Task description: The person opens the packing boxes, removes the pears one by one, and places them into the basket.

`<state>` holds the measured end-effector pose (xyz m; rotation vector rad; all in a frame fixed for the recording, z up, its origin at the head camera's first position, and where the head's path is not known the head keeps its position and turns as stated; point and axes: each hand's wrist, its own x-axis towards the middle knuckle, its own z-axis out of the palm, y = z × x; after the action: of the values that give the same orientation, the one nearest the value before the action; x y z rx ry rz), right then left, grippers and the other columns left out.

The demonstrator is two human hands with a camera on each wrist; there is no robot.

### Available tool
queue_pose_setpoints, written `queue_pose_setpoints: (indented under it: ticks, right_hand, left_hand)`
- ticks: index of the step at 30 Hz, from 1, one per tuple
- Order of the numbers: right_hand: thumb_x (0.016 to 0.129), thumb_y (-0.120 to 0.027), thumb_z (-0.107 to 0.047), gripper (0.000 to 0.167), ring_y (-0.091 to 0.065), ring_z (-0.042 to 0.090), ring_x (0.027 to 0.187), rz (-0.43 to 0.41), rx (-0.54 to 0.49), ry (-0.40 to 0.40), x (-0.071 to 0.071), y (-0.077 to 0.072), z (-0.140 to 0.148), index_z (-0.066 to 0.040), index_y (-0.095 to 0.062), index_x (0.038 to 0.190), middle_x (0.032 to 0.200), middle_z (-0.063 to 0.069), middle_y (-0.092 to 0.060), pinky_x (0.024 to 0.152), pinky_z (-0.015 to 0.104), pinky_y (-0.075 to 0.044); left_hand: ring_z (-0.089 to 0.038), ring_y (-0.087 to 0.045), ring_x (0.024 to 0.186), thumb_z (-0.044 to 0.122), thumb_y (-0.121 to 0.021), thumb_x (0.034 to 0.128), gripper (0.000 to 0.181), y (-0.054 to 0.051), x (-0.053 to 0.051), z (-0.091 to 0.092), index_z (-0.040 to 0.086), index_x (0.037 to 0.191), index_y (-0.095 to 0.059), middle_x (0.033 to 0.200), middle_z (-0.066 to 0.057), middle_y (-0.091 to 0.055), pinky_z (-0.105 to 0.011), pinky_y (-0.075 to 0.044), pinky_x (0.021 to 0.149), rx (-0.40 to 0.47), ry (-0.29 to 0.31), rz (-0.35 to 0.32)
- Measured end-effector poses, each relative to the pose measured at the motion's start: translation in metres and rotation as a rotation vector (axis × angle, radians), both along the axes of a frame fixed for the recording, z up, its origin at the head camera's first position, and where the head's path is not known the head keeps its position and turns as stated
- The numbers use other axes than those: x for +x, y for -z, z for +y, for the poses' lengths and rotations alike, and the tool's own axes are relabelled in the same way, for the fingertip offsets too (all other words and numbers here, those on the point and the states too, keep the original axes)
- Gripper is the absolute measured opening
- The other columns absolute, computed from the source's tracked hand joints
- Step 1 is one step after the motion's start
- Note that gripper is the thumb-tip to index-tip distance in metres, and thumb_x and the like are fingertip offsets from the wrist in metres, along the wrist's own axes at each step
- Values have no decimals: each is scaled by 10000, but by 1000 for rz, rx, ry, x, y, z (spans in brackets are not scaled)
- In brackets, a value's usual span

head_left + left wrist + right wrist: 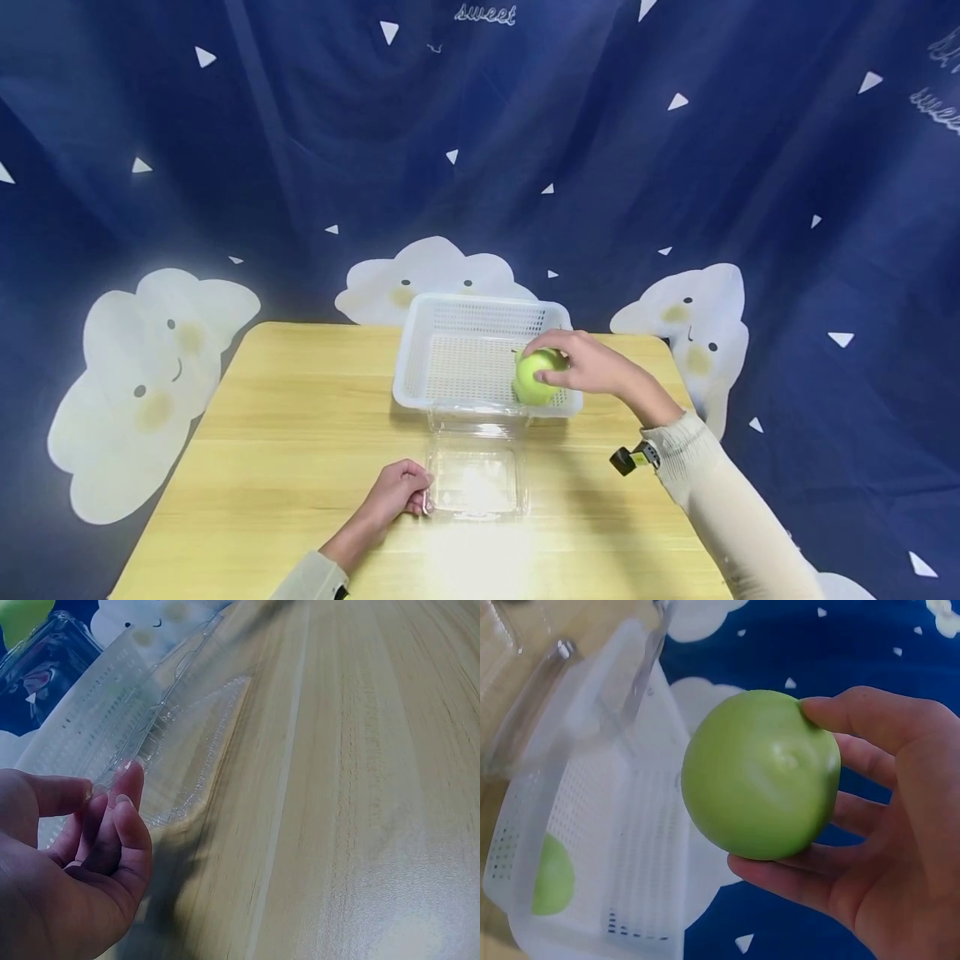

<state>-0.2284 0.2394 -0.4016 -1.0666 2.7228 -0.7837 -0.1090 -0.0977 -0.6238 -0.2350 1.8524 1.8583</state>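
Note:
My right hand grips a green apple over the right side of a white slotted basket. Thumb and fingers curl round the fruit. A second green apple shows low in the basket in the right wrist view, partly hidden by the wall. Between thumb and fingers, my left hand pinches the left edge of a clear plastic clamshell box. The box lies open on the table, its clear lid raised at the far side against the basket's front.
Under everything is a light wooden table, with the basket near its back edge. A dark blue curtain with white clouds and triangles hangs behind. A small black device is strapped at the right wrist.

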Motion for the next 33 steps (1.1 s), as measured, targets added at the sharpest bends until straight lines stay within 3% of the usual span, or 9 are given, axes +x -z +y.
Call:
queue_pose_setpoints:
  ticks: [4,12,18,23,33]
  right_hand:
    - [910,-769,-166,330,-678,264,1190,-18,-13,48,-11,10,4,-99,-720,1230,1255,85,-736,1025,473,-565]
    - [889,-780,-185,316,-666,214,1089,-46,-46,127,-34,44,2,-135,-733,1197,1207,52,-744,940,407,-560]
    - [894,-782,-198,325,-664,303,1206,-142,-77,170,-45,73,-7,-123,-722,1204,1257,90,-728,1052,512,-545]
    - [907,-774,-192,336,-645,314,1262,-189,-59,175,-51,95,-16,-119,-712,1229,1302,89,-715,1094,513,-524]
    - [896,-787,-197,323,-645,287,1239,-235,35,179,-56,114,-30,-158,-732,1212,1298,67,-723,1046,477,-528]
  left_hand:
    - [-93,-569,599,133,-659,972,232,0,1,0,-63,1064,-575,702,10,-598,-207,-543,551,8,5,-3]
    - [-89,-569,601,152,-674,968,238,0,-1,1,-48,1056,-582,699,17,-595,-203,-550,557,1,-7,-2]
    - [-90,-582,590,137,-669,967,222,0,-2,2,-48,1051,-579,693,11,-601,-199,-549,554,19,-6,-8]
    - [-89,-573,591,137,-671,965,219,1,-2,2,-45,1045,-579,693,17,-589,-202,-547,554,18,-8,-6]
    - [-105,-592,597,159,-677,969,242,1,-1,-2,-47,1051,-581,696,4,-602,-215,-549,552,2,1,0]
